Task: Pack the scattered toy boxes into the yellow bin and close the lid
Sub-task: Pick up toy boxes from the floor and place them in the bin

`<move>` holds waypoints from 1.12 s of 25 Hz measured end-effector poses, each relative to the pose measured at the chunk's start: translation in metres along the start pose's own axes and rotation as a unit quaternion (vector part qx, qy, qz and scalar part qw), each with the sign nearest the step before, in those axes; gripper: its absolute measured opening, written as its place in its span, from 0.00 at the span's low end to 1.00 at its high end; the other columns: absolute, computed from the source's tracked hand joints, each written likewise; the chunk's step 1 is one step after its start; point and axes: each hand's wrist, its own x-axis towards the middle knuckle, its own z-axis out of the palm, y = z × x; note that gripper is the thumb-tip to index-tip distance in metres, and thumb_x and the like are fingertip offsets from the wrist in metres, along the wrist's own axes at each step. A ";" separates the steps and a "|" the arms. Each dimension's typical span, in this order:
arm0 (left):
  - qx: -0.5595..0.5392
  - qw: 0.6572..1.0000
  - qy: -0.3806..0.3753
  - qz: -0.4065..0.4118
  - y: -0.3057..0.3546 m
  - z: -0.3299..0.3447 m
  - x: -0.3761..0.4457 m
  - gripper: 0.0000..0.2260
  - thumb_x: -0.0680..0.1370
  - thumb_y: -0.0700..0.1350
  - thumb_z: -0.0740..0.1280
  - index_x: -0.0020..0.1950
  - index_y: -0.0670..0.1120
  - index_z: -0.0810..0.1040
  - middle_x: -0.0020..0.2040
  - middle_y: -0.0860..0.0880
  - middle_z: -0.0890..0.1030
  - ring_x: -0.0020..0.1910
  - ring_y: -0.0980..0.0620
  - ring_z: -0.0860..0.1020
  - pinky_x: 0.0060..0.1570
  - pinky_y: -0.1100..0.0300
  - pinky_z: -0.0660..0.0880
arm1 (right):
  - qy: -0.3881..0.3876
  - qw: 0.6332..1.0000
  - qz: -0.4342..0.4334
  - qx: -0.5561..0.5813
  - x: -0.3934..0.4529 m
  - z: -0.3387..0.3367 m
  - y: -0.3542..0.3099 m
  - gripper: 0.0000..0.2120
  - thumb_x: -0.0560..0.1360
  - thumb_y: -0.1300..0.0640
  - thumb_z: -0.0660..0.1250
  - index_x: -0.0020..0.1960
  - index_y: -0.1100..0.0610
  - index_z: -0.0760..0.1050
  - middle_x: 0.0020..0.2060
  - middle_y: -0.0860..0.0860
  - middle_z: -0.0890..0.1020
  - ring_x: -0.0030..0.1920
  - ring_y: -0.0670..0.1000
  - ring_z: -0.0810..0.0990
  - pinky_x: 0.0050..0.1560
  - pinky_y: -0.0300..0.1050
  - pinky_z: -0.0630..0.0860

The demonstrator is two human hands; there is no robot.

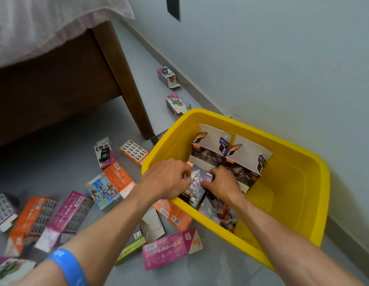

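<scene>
The yellow bin (291, 182) stands open on the floor by the wall. Two dark boxes with white flaps (227, 155) stand upright at its far side, and another dark box (218, 215) lies at its near wall. Both hands reach inside the bin. My left hand (169, 178) and my right hand (222, 182) each grip a dark purple box (198, 182) between them, just inside the bin's near-left wall. Several toy boxes lie scattered on the floor to the left, among them a pink box (169, 248) and an orange box (173, 215) close to the bin. No lid is in view.
A bed with a brown wooden frame (121, 75) and pale sheet fills the upper left. Two small pink boxes (173, 91) lie along the skirting board beyond the bin. The grey wall runs close behind the bin. A blue wristband (68, 267) sits on my left forearm.
</scene>
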 end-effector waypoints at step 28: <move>-0.048 0.993 0.110 -0.012 -0.001 0.011 -0.014 0.11 0.79 0.50 0.59 0.43 0.53 0.79 0.35 0.54 0.79 0.34 0.55 0.76 0.37 0.48 0.77 | -0.058 0.991 -0.114 0.040 -0.023 -0.023 -0.008 0.25 0.77 0.54 0.68 0.73 0.56 0.69 0.72 0.53 0.72 0.71 0.55 0.71 0.67 0.47 0.69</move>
